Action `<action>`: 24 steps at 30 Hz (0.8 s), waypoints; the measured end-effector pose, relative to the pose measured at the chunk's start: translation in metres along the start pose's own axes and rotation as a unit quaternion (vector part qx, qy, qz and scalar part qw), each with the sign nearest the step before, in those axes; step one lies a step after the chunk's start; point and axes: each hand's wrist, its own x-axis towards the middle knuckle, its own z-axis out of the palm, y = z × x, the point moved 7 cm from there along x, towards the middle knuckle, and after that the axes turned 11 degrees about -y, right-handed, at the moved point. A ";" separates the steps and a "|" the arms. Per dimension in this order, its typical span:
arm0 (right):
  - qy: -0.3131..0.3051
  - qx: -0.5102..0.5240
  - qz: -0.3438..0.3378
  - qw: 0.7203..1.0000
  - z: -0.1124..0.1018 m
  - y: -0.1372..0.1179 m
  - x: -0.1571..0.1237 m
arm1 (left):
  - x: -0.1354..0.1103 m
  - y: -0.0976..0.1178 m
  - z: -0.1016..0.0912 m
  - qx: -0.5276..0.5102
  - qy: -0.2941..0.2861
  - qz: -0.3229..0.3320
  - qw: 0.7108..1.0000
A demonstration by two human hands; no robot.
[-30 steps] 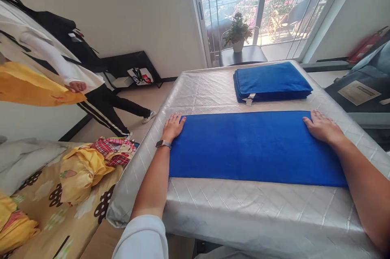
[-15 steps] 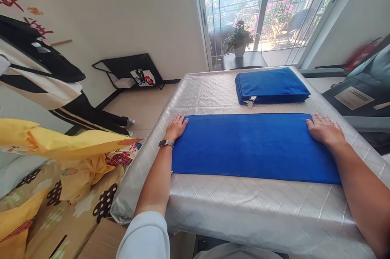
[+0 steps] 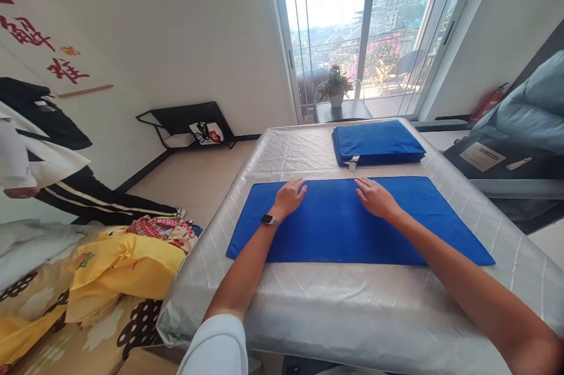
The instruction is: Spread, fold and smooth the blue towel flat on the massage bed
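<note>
Left hand [image 3: 289, 197] and right hand [image 3: 376, 198], fingers extended, gripping nothing, now sit closer together on the cloth [image 3: 330, 231] beneath, seemingly smoothing it.

Pale short sleeve [image 3: 217, 344]; dark rectangular wristwatch [image 3: 267, 219], greyish band [image 3: 275, 221].

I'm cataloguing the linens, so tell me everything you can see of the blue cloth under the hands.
The blue cloth is plain deep blue and looks like soft fabric. It lies flat as a long rectangle, long sides running left to right, on the silver table cover, nearer the person than the folded blue stack. The left hand and right hand appear to rest on it near its far edge, palms down, apart. I can't tell whether it is folded.
</note>
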 end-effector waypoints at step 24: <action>-0.057 0.037 0.276 0.959 0.014 0.214 -0.066 | -0.031 -0.131 0.015 0.023 -0.094 -0.205 0.974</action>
